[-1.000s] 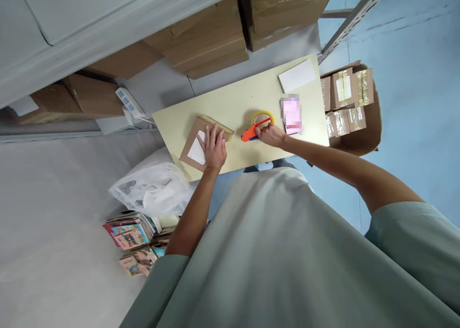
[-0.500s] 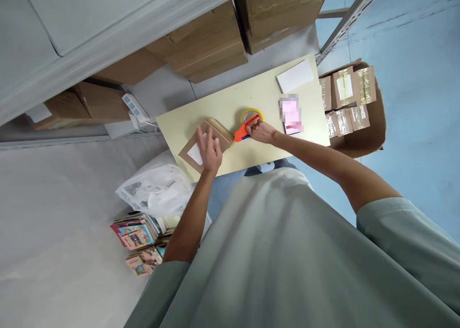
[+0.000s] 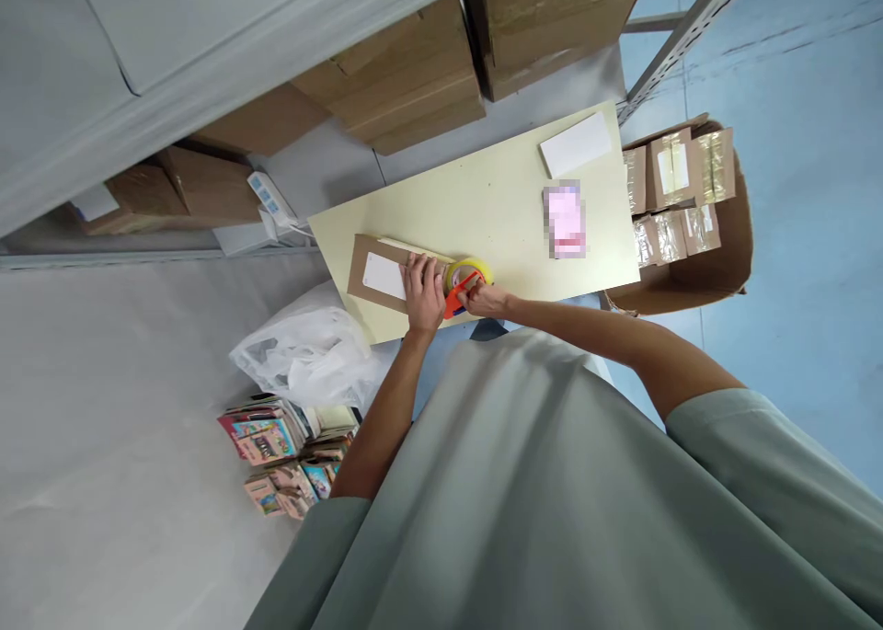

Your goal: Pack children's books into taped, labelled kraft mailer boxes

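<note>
A small cardboard box (image 3: 379,304) with a white label (image 3: 384,275) lies near the left end of the cream table (image 3: 414,202). My left hand (image 3: 424,292) rests on the box's right part, fingers extended and slightly apart. Just to its right, my right hand (image 3: 485,299) is closed round the handle of an orange tape dispenser (image 3: 454,303) with a yellow tape roll (image 3: 479,267). The dispenser's front is against the right end of the box; the exact contact is hidden by the hand.
A phone (image 3: 566,218) and a white pad (image 3: 577,145) lie on the table's right part. Right of the table stands a large carton (image 3: 741,234) of taped boxes. A white plastic bag (image 3: 310,354) and stacked books (image 3: 266,441) are at lower left; cartons (image 3: 414,69) line the shelf behind.
The box has turned to lie straighter, and my left hand has come down onto it. My right hand has moved left and nearer to me with the dispenser, up to the box's right end.
</note>
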The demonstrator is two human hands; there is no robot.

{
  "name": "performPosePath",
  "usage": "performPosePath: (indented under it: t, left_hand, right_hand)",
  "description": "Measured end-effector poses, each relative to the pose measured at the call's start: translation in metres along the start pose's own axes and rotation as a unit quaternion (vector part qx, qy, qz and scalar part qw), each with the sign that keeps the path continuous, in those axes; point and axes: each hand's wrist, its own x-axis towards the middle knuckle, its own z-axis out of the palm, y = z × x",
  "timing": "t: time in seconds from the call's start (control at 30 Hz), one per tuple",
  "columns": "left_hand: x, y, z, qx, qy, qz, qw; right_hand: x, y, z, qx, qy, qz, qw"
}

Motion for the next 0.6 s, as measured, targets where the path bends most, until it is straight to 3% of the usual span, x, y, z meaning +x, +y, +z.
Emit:
performPosePath:
  t: [0.1,0.2,0.37,0.47,0.6]
  left_hand:
    - [-0.008,-0.002,0.007,0.007,0.019,0.004,1.0]
    - [-0.011,-0.005,0.009,0.019,0.027,0.014,0.999]
    - [-0.013,-0.005,0.01,0.022,0.02,0.018,0.999]
    - [-0.014,-0.003,0.01,0.031,0.014,0.018,0.999]
    - [-0.013,-0.003,0.012,0.042,-0.001,0.012,0.999]
  right_hand:
    - [0.0,-0.009,0.001,0.045,-0.001,0.022,0.999]
    - [-0.009,0.003,-0.001,0.067,-0.002,0.042,0.997]
    - [-0.046,0.074,-0.007,-0.009,-0.019,0.104,0.994]
    - [-0.061,0.113,-0.017,-0.003,-0.024,0.142,0.99]
    - [-0.051,0.124,-0.035,0.013,-0.027,0.16,0.987]
